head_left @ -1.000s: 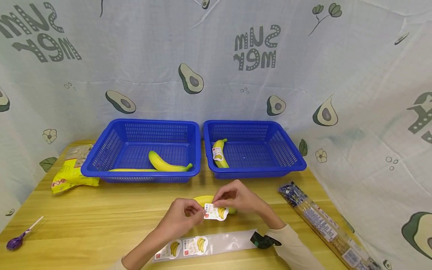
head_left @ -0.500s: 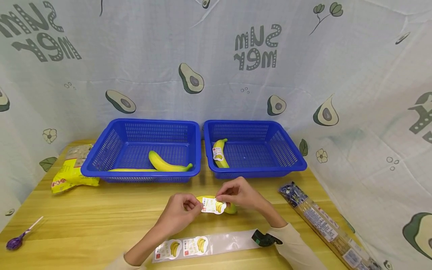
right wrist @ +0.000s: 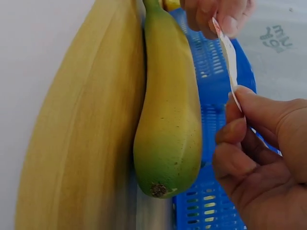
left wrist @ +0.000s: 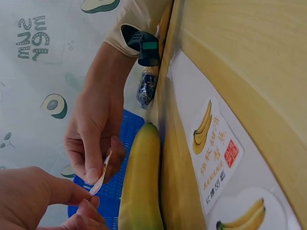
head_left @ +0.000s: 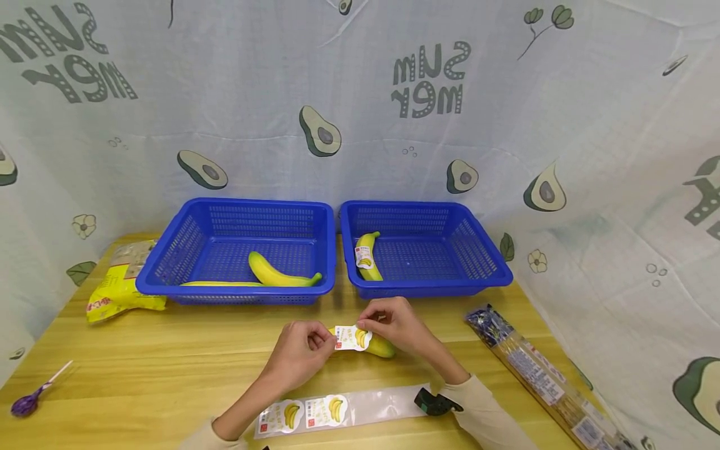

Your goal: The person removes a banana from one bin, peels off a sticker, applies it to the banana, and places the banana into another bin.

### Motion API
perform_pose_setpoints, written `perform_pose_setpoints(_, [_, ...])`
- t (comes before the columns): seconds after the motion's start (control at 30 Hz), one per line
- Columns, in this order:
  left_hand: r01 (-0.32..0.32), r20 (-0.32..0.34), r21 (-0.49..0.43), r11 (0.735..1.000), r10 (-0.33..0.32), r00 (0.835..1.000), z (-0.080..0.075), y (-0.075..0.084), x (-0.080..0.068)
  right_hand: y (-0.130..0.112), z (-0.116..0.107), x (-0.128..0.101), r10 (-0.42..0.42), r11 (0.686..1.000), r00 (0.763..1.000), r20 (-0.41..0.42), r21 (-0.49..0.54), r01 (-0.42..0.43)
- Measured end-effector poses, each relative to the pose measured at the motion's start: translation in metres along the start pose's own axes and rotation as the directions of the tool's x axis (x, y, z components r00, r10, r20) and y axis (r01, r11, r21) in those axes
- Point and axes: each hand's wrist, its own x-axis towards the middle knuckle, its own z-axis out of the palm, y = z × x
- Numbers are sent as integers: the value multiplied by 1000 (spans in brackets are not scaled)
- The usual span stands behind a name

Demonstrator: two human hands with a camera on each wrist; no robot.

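White, the sticker (head_left: pixel 353 338) hangs just above the banana (head_left: pixel 381 347), fingers of left hand (head_left: pixel 300 352) and right hand (head_left: pixel 396 322) pinching opposite ends. Pressing the middle down first should limit wrinkles.

A pale grey-white fabric curtain (head_left: pixel 253 87), printed with green avocados (head_left: pixel 320 131) and mirror-reversed "summer" lettering (head_left: pixel 430 81), hangs behind a yellow wood-grain worktop (head_left: pixel 169 362).
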Motion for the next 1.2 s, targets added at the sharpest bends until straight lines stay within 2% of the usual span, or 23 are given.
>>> perform_pose_setpoints(0.2, [-14, -30, 53, 998, 15, 999, 4, -2, 0, 3, 6, -1, -70, 994, 996, -52, -92, 65])
perform_pose_setpoints(0.63, [-33, -58, 108, 994, 39, 998, 5, -5, -1, 8, 11, 0, -146, 981, 987, -62, -135, 136])
perform_pose_setpoints(1.2, [-43, -85, 171, 984, 58, 995, 6, -8, 0, 8, 13, 0, -139, 978, 989, -51, -166, 129])
